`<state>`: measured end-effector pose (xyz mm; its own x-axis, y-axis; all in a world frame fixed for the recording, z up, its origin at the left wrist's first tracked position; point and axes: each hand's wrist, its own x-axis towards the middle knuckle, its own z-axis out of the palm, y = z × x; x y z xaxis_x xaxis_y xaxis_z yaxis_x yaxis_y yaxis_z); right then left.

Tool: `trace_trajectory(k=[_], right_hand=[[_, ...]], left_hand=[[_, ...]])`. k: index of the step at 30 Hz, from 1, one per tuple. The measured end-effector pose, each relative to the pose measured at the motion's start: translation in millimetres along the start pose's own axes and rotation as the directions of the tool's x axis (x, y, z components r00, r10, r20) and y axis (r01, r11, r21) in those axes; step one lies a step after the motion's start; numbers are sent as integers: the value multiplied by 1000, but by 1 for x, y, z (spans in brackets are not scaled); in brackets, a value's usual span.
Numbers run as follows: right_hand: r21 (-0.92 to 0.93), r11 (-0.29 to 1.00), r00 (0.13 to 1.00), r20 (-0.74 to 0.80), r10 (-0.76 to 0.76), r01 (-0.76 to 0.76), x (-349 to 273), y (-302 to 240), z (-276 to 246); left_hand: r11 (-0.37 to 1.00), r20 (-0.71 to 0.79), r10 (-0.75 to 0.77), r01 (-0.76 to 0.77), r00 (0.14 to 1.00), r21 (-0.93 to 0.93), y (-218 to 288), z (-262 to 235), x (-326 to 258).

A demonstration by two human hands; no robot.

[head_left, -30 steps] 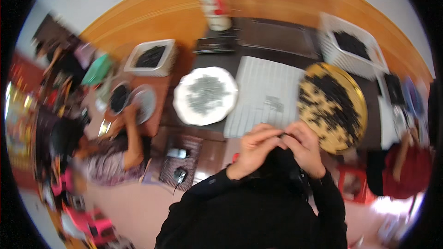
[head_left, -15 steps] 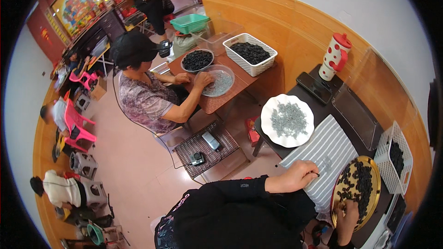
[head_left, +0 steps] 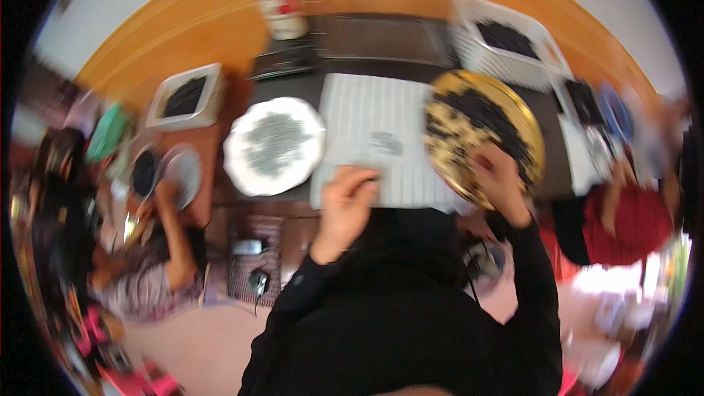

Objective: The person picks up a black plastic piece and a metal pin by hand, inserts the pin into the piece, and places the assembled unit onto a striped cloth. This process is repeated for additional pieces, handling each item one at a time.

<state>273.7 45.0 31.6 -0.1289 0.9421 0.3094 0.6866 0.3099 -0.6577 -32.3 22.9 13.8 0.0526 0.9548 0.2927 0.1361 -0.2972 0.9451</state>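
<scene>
My left hand (head_left: 345, 209) is held above the near edge of a grey-and-white striped cloth (head_left: 367, 106), fingers pinched on a small black piece (head_left: 376, 177). A patch of small grey slivers (head_left: 386, 143) lies on the cloth beyond it. My right hand (head_left: 502, 182) is over the near part of a round gold tray (head_left: 534, 121), with its fingers bent together; blur hides what they hold, if anything. Many small black pieces (head_left: 480, 114) spread over the tray. To the left stands a white scalloped plate (head_left: 236, 121) with a heap of grey slivers (head_left: 275, 143).
Behind the tray is a white basket (head_left: 480, 59) of black pieces. A red-lidded tumbler (head_left: 282, 4), a dark phone (head_left: 282, 61) and a dark flat tray (head_left: 385, 38) stand at the back. One person (head_left: 158, 275) works at the left table; another in red (head_left: 631, 220) is at the right.
My view has swung right, bringing the table in front of me. My left hand still pinches the black piece above the cloth, and my right hand stays over the gold tray.
</scene>
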Motion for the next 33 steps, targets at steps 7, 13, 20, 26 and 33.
trace_trajectory(k=[7, 13, 20, 26, 33], right_hand=[[101, 981, 976, -123, 180, -168, -23, -2, -28], [-284, 958, 995, 100, 4, 24, -19, -24, -6], [-413, 911, 993, 98, 69, -22, -22, -19, -6], [-391, 920, 985, 150, 90, -25, -19, -16, -7], [-328, 939, 986, 95, 138, -100, -18, -18, -5]], left_hand=[[998, 43, 41, -43, 998, 40, -6, 17, 4], [824, 124, 228, -259, 966, 504, 1, 14, 6], [854, 44, 199, -195, 979, 482, 10, 10, 3], [885, -13, 242, -215, 970, 412, 16, 9, -3], [919, 41, 274, -274, 961, 282, 24, 19, -13]])
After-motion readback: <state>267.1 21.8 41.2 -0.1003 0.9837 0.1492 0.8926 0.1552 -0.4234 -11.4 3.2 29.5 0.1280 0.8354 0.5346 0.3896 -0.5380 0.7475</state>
